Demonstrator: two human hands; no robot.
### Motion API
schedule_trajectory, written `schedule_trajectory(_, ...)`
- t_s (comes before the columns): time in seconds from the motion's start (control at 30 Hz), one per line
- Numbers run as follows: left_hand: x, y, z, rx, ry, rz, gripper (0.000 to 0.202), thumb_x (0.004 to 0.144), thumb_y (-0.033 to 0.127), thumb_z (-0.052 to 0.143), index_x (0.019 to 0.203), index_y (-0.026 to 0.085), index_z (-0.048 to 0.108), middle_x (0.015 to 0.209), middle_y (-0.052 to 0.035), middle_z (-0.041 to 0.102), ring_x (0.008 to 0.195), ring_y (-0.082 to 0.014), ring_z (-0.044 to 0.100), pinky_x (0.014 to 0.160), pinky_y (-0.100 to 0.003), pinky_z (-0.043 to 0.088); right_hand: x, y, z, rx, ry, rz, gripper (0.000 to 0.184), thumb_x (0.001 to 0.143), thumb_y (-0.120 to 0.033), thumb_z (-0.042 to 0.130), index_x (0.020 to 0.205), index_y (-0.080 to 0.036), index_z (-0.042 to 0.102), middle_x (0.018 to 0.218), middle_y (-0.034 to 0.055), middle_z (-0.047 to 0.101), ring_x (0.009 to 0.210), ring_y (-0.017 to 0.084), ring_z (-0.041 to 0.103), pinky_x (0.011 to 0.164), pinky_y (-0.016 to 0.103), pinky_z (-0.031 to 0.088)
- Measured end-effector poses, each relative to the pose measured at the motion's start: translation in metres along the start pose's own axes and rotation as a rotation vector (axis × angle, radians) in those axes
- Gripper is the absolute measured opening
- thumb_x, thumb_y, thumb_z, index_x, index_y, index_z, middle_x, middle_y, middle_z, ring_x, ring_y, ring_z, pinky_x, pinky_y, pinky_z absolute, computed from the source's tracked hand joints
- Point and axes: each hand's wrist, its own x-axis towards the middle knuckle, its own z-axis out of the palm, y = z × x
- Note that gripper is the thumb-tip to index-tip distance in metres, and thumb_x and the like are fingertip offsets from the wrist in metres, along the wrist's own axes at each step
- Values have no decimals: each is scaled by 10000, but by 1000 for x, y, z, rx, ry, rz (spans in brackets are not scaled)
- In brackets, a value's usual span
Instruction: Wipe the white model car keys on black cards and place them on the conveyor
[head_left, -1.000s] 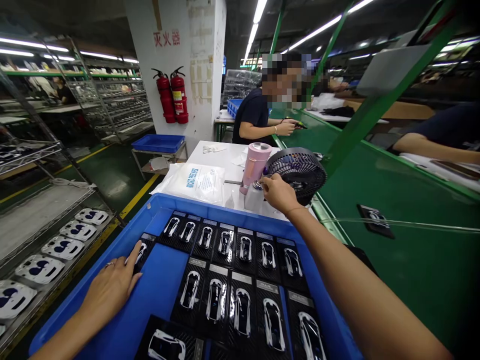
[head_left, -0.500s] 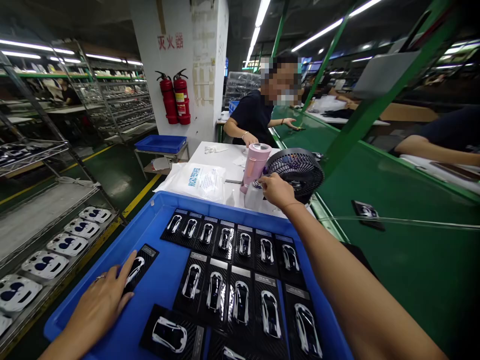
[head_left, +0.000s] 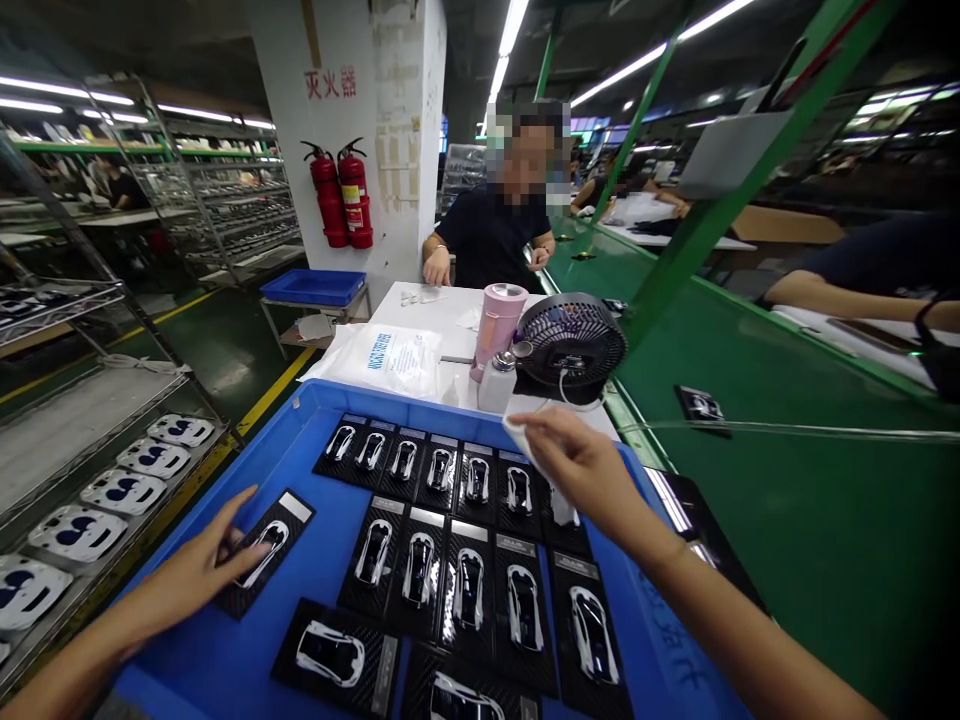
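Note:
On the left side of the blue tray (head_left: pixel 262 440), my left hand (head_left: pixel 187 570) grips a white and black model car on a black base (head_left: pixel 274 540), its thumb over the car and its other fingers at the base's far edge. My right hand (head_left: pixel 577 460) pinches a small white wipe (head_left: pixel 519 432) above the tray's back right. Several more model cars on black bases (head_left: pixel 469 590) lie in rows inside the tray. Behind the tray, a dispenser bottle with a metal top (head_left: pixel 496 382) stands beside a pink tumbler (head_left: pixel 499 325).
A black fan (head_left: pixel 574 345) and a white plastic bag (head_left: pixel 397 360) are on the white table (head_left: pixel 457 335). A co-worker (head_left: pixel 491 240) sits at its far end. On the right runs a green conveyor (head_left: pixel 795 500) carrying a model car (head_left: pixel 701 407). Shelving with white panels (head_left: pixel 124 490) stands left.
My right hand has come back from the bottle top to above the tray with the wipe. My left hand has shifted its grip, and the car's base has turned. The co-worker has drawn back.

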Motion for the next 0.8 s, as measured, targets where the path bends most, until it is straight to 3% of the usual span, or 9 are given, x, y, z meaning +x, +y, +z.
schedule_trajectory(0.07, 6, 5, -6, -177, -76, -62, 657, 731, 583, 485, 1280, 230, 414, 945, -51, 635, 957, -246, 582, 821, -371, 454, -21, -9, 5, 76, -52, -2, 257, 907, -294, 426, 1000, -198, 646, 728, 18, 508, 584, 131, 472, 527, 241, 394)
schedule_trajectory(0.13, 11, 11, -8, -247, -138, -58, 502, 708, 580, 520, 1018, 196, 607, 839, -36, 655, 846, -230, 602, 740, -339, 477, -35, -18, 8, 140, -92, -2, 249, 907, -284, 429, 996, -200, 646, 749, 24, 523, 594, 130, 486, 529, 239, 398)
schedule_trajectory(0.23, 12, 20, -6, -307, -174, -31, 378, 640, 541, 620, 667, 164, 621, 636, -1, 613, 631, -173, 567, 599, -278, 461, -44, -34, 10, 216, -135, -13, 231, 906, -268, 436, 988, -209, 644, 801, 34, 552, 681, 143, 535, 602, 256, 430)
schedule_trajectory(0.3, 8, 31, -2, -371, -133, -21, 386, 615, 541, 642, 606, 159, 587, 562, 21, 572, 551, -141, 528, 527, -243, 427, -47, -46, 11, 262, -155, -10, 222, 908, -260, 437, 997, -218, 637, 819, 36, 559, 704, 147, 545, 612, 262, 433)
schedule_trajectory(0.37, 1, 47, 6, -451, -66, -8, 407, 626, 567, 616, 642, 161, 588, 568, 26, 574, 546, -133, 531, 511, -233, 421, -50, -59, 13, 329, -166, -11, 212, 909, -245, 444, 1009, -228, 630, 825, 35, 554, 707, 148, 542, 605, 265, 428)
schedule_trajectory(0.5, -24, 91, 41, -645, 14, 27, 406, 733, 556, 510, 914, 203, 595, 830, 1, 662, 717, -144, 600, 626, -250, 485, -57, -84, 20, 487, -161, -91, 234, 903, -177, 456, 1071, -245, 604, 827, 33, 529, 733, 150, 529, 624, 280, 435)
schedule_trajectory(0.6, -44, 118, 73, -982, 115, -187, 486, 695, 468, 614, 1112, 238, 522, 1089, -42, 634, 945, -204, 609, 711, -293, 524, -65, -96, 23, 516, -167, -152, 297, 900, -121, 444, 1139, -249, 564, 854, 40, 512, 747, 149, 520, 625, 279, 448)
schedule_trajectory(0.7, -57, 132, 96, -1061, 83, -284, 551, 709, 457, 605, 1203, 265, 456, 1258, -42, 547, 1117, -232, 534, 799, -329, 527, -74, -101, 22, 469, -135, -176, 334, 889, -76, 438, 1160, -238, 546, 898, 52, 499, 784, 152, 513, 636, 276, 450)
schedule_trajectory(0.8, -63, 139, 107, -1103, 40, -303, 535, 717, 428, 598, 1210, 284, 450, 1310, -13, 505, 1213, -214, 451, 912, -322, 482, -81, -103, 21, 377, -124, -217, 361, 879, -61, 435, 1187, -227, 524, 908, 63, 487, 771, 159, 495, 629, 285, 437)
